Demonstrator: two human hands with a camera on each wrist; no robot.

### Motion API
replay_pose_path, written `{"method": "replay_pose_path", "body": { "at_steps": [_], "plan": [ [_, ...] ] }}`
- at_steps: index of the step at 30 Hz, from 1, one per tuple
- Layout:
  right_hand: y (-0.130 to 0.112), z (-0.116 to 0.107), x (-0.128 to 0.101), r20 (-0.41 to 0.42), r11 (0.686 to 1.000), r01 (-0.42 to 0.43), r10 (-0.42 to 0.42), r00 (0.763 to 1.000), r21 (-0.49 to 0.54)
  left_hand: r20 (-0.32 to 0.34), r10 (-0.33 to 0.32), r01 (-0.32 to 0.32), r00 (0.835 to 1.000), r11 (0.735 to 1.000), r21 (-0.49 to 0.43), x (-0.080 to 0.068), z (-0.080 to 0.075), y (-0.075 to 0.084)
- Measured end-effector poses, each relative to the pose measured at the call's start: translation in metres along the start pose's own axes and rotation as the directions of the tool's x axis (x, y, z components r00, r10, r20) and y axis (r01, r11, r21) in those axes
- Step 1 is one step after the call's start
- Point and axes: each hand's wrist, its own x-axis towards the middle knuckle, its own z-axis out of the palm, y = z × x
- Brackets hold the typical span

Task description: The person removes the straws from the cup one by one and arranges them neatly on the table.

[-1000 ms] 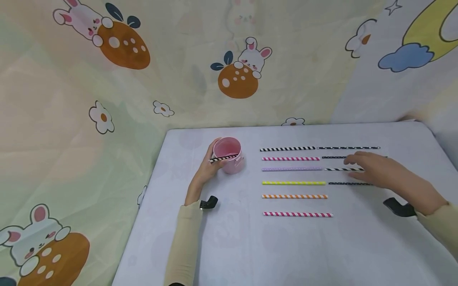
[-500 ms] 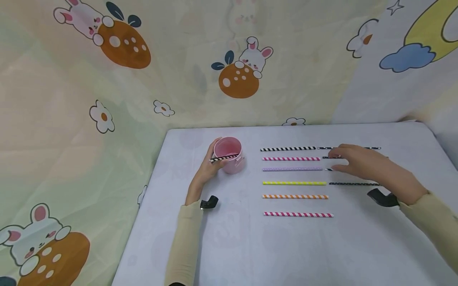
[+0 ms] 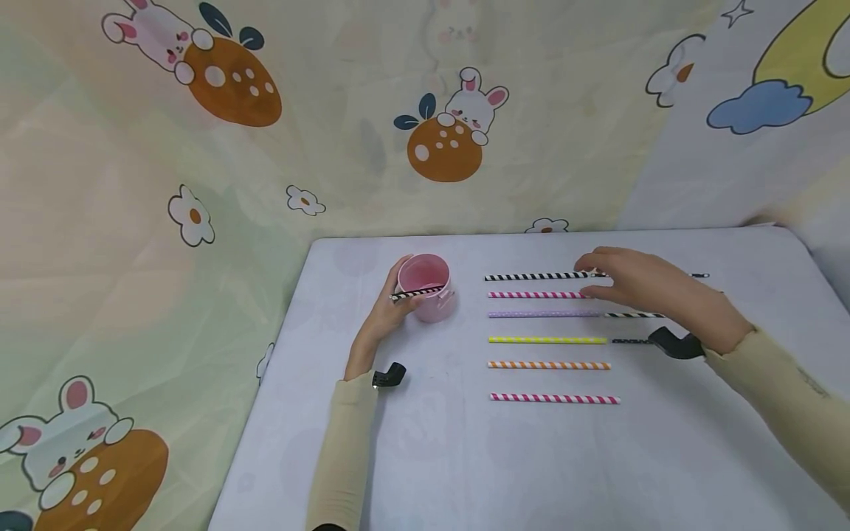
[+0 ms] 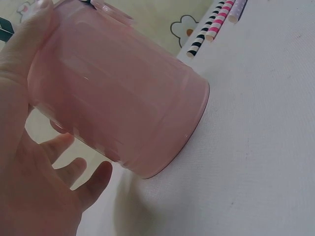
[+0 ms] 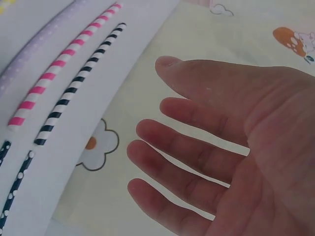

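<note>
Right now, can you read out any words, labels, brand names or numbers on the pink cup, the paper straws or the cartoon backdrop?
None: no view shows a readable word, number or brand.
Pink plastic cup, held by the left hand: plain wall, no print.
Striped and dotted paper straws below the open right hand: patterns only.
Cartoon cloth backdrop: rabbits, flowers, moon and cloud, no lettering.

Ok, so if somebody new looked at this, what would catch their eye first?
Probably the neat column of patterned paper straws laid out on the white table, with the right hand hovering open over the far rows. Next, the pink cup to their left, which the left hand grips, a black-and-white straw lying across it.
</note>
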Motion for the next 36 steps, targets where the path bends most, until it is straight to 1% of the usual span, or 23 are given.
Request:
{"method": "replay_pose_path", "body": {
  "at_steps": [7,12,16,19,23,27,32,36],
  "plan": [
    [-0.017,-0.007,0.012,-0.010,1.000,-0.004,0.004,1.000,0.007,-0.019,-0.014,0.014,1.000,1.000,0.025,-0.001,0.002,0.002],
    [-0.029,-0.012,0.022,-0.029,0.998,0.067,-0.067,0.997,0.006,-0.008,-0.023,0.023,1.000,1.000,0.009,-0.001,0.001,0.000],
    [-0.041,-0.012,0.033,-0.044,0.995,0.099,-0.098,0.994,0.029,0.017,-0.022,0.022,1.000,1.000,-0.021,-0.005,0.000,0.018],
    [-0.050,-0.009,0.044,-0.057,0.992,0.123,-0.121,0.991,0.040,0.029,-0.011,0.012,1.000,1.000,-0.026,-0.007,0.000,0.033],
    [-0.061,-0.004,0.058,-0.073,0.985,0.173,-0.170,0.983,0.028,0.025,-0.005,0.005,1.000,1.000,-0.030,-0.007,0.000,0.033],
    [-0.073,0.001,0.071,-0.087,0.978,0.206,-0.205,0.975,0.008,0.021,-0.024,0.024,0.999,0.999,-0.038,-0.007,0.000,0.034],
    [-0.090,-0.001,0.084,-0.087,0.967,0.256,-0.254,0.963,0.014,0.019,-0.029,0.029,0.999,0.998,-0.048,-0.006,0.001,0.033],
    [-0.104,-0.001,0.095,-0.086,0.946,0.324,-0.323,0.942,0.000,0.017,-0.024,0.025,1.000,0.999,-0.046,-0.007,0.001,0.033]
  ]
}}
